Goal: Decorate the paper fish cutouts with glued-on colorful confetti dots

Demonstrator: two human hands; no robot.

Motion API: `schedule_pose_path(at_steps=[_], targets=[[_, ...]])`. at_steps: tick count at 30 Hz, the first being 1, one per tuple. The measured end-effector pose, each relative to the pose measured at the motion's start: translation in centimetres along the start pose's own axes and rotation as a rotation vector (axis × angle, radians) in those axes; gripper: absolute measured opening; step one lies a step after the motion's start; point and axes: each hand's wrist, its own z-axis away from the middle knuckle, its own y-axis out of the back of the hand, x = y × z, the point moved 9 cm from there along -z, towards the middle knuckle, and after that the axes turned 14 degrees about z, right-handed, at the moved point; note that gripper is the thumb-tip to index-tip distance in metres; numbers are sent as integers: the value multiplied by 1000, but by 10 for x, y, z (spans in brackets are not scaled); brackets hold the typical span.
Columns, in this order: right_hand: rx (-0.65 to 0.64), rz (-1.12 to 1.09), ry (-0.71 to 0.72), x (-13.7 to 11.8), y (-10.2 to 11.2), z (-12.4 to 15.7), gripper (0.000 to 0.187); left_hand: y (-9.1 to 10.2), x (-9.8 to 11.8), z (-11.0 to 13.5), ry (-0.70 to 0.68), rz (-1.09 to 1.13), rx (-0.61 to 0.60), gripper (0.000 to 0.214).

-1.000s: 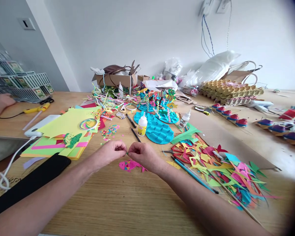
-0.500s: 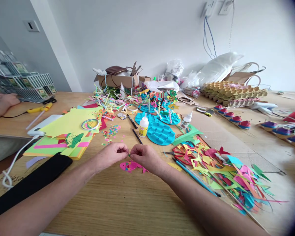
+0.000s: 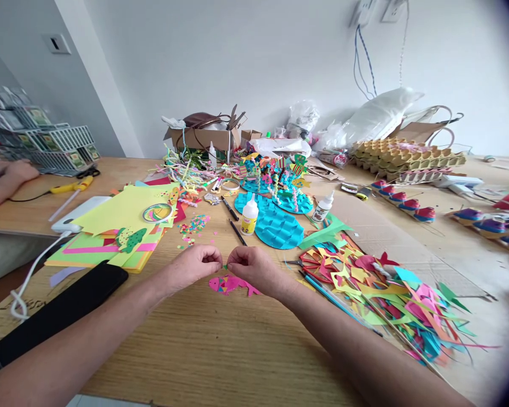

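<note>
My left hand (image 3: pixel 200 263) and my right hand (image 3: pixel 250 267) meet above the table, fingers pinched. Between their fingertips is a tiny green paper piece (image 3: pixel 225 267), mostly covered by the fingers. Just below lies a pink paper fish (image 3: pixel 233 284) with small coloured bits on its body; my right hand hides part of it. Beyond the hands stands a white glue bottle with a yellow label (image 3: pixel 249 217), upright. A black pen (image 3: pixel 237 232) lies beside it. Small coloured paper bits (image 3: pixel 195 224) are scattered to the left of the bottle.
Coloured paper sheets (image 3: pixel 114 209) and a black case (image 3: pixel 61 314) lie left. Paper scraps (image 3: pixel 377 288), scissors (image 3: pixel 318 265) and brushes (image 3: pixel 335 299) cover the right. Blue textured discs (image 3: pixel 280 229) and a second glue bottle (image 3: pixel 323 208) stand behind. Another person's hands (image 3: pixel 14 175) rest far left.
My right hand has shifted slightly right, so the gap between the fingertips is a little wider and the green piece shows more. The whole view has moved slightly.
</note>
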Motion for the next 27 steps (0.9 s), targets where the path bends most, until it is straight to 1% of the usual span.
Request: schedule_pose_path(at_steps=[3,5,7,9,13,16,21,27], targets=[[-39,45,-11,6,1,2,10,7,3,11,-47,-116,96,9],[-95,73,-7,9,-2,2,10,10,5,21,-123,-237,173,10],[-157,105,-3,12,-7,3,11,5,6,32,-228,-342,200,12],[-197,149,-4,12,-11,4,12,-4,5,40,-332,-398,195,14],[-224,258,4,5,-16,4,15,-15,0,50,-484,-441,213,15],[-237,347,25,-1,-17,3,16,-18,-1,52,-509,-462,216,15],[-270,463,66,-7,-20,0,19,-20,0,52,-494,-516,200,17],[-309,549,97,-9,-24,-1,20,-21,0,52,-482,-543,197,20]])
